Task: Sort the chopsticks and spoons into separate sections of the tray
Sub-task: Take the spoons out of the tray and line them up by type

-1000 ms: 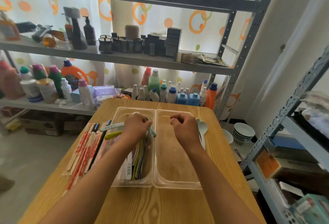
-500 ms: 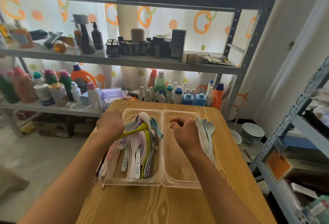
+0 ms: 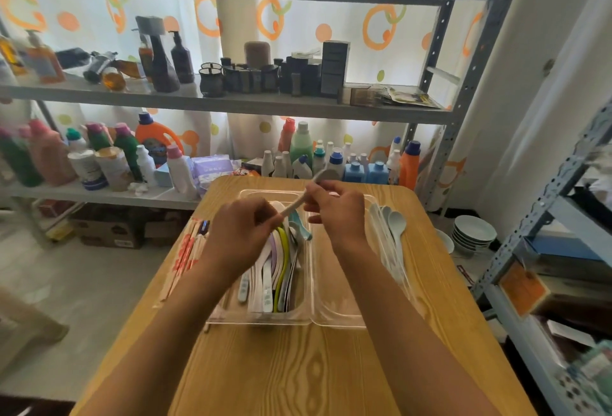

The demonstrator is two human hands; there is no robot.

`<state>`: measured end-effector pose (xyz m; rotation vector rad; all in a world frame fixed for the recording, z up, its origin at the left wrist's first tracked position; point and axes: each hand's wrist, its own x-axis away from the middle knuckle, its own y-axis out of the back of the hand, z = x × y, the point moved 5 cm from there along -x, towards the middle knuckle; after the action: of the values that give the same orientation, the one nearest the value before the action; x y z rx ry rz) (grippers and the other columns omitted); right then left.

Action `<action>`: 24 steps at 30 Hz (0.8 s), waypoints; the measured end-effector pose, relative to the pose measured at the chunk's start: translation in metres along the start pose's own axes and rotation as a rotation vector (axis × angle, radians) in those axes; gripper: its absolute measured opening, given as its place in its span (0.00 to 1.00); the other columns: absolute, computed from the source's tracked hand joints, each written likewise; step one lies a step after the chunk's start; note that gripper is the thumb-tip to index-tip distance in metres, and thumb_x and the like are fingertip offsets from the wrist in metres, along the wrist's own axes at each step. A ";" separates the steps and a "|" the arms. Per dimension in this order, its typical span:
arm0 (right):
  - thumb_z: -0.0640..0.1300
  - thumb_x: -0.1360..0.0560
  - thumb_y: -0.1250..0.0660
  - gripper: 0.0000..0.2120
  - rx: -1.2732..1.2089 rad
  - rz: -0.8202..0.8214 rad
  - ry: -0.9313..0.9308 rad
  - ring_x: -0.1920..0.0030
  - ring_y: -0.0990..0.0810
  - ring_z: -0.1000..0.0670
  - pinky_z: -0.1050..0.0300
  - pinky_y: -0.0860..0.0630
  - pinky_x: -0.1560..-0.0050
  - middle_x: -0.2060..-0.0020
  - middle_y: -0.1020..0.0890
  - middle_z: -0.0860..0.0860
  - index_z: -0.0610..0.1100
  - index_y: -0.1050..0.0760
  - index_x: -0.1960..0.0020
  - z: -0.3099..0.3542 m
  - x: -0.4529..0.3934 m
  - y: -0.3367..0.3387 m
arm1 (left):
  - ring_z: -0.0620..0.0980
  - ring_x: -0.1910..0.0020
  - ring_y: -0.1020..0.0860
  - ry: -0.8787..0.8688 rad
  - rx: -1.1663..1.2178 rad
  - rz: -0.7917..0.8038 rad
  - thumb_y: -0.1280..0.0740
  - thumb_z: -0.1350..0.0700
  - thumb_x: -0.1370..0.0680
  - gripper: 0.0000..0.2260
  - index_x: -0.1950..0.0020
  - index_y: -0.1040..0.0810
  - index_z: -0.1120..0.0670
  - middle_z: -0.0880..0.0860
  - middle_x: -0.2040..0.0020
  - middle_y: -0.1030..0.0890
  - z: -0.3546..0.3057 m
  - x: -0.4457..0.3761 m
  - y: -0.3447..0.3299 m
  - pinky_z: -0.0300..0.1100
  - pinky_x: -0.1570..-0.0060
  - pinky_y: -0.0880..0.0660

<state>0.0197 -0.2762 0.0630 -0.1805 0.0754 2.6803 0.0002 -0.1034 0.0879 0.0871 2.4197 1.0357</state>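
Above the clear two-section tray (image 3: pixel 337 322), the right hand (image 3: pixel 337 213) pinches a white spoon (image 3: pixel 306 195) while the left hand (image 3: pixel 243 233) curls near its handle; laying it parallel atop the left section's spoons (image 3: pixel 271 270) would suit.

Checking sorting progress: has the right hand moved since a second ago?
Yes. The right hand has shifted left toward the divider of the tray, now pinching a white spoon.

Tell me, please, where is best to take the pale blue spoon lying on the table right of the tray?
Probably pinch the pale blue spoon at its slim handle, coming from above on the right: the bowl points away, and other spoons crowd its left side.
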 end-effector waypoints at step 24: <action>0.42 0.25 0.27 0.11 0.327 -0.329 -0.093 0.58 0.17 0.46 0.42 0.18 0.50 0.62 0.17 0.47 0.36 0.18 0.46 -0.076 -0.061 0.187 | 0.41 0.61 0.21 0.311 -0.210 0.447 0.27 0.52 0.27 0.03 0.58 0.20 0.48 0.46 0.62 0.19 0.038 0.021 -0.058 0.40 0.57 0.21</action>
<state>0.0000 -0.4767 0.0007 0.0339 0.4145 2.3053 0.0078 -0.1141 0.0164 0.4406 2.6117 1.5999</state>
